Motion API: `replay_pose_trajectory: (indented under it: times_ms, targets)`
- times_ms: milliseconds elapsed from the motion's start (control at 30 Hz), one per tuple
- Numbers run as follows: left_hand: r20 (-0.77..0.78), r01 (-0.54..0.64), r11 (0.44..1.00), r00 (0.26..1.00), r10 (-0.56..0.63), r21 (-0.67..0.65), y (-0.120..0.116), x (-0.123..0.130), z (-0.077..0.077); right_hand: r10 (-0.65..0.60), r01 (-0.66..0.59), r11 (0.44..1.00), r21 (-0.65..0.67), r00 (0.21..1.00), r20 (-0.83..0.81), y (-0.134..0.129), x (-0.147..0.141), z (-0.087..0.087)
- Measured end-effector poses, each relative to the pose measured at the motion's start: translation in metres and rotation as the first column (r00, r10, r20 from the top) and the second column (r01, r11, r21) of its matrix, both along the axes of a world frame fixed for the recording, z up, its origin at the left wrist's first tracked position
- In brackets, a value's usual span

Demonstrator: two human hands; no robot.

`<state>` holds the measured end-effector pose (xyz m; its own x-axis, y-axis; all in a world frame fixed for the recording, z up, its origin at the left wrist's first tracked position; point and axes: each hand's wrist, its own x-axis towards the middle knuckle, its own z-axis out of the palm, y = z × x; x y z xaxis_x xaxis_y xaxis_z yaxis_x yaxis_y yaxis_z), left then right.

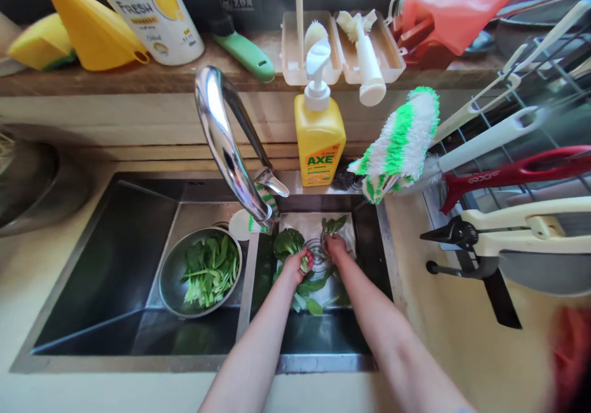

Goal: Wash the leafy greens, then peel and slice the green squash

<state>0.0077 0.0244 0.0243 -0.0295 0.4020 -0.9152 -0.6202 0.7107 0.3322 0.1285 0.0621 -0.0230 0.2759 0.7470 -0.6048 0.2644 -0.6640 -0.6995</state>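
Both of my hands are down in the right sink basin (383, 259). My left hand (296, 265) is closed around a bunch of leafy greens (289, 240), whose dark leaves stick out beyond the fingers. Some leaves (55, 28) are not near it. My right hand (335, 246) grips another sprig of greens (333, 224), its leaves showing above the fingers. Between and below the hands, loose green leaves (313, 287) lie in the basin. A round pan (172, 280) with more greens (212, 271) stands in the left basin.
A chrome faucet (217, 124) arches over the divider. Behind the sink stands a yellow soap bottle (319, 139), beside a green-and-white fluffy brush (401, 142). Cream-handled shears (530, 225) and a red-handled tool (521, 170) hang at the right. A metal pot (41, 179) is at the left.
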Motion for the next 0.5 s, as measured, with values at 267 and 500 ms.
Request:
replay_pose_trajectory:
  times_ms: [267, 500]
  targets:
    - [0.045, -0.006, 0.971, 0.999, -0.005, 0.239, -0.026, 0.012, 0.066, 0.34, -0.368, 0.876, 0.313, 0.93, 0.141, -0.069, 0.011, 0.106]
    - [-0.007, 0.012, 0.945, 1.0, -0.01, 0.327, -0.058, 0.018, 0.094, 0.429, -0.51, 0.764, 0.395, 0.859, 0.279, -0.115, 0.013, 0.157]
